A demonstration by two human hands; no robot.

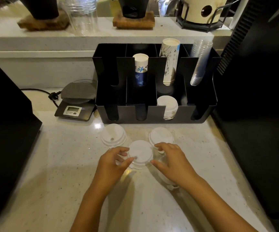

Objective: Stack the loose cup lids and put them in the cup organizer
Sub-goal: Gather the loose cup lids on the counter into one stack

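Observation:
Three small piles of white cup lids lie on the pale counter in front of the black cup organizer (153, 113). The left pile (113, 135) and the right pile (160, 135) lie untouched. My left hand (113, 162) grips the left side of the middle pile (140, 154), thumb and fingers on its rim. My right hand (172, 160) curls at the pile's right side, fingertips near the rim; contact there is unclear. More lids lie partly hidden under my right wrist (169, 183). A stack of white lids (167, 104) stands in the organizer's third front slot.
Paper cup stacks (140, 67) (169, 61) and clear plastic cups (200, 62) fill the organizer's back slots. A digital scale (77, 101) with a cable sits left of it. Dark machines flank both sides (6, 131) (259, 97). A raised shelf (40, 37) runs behind.

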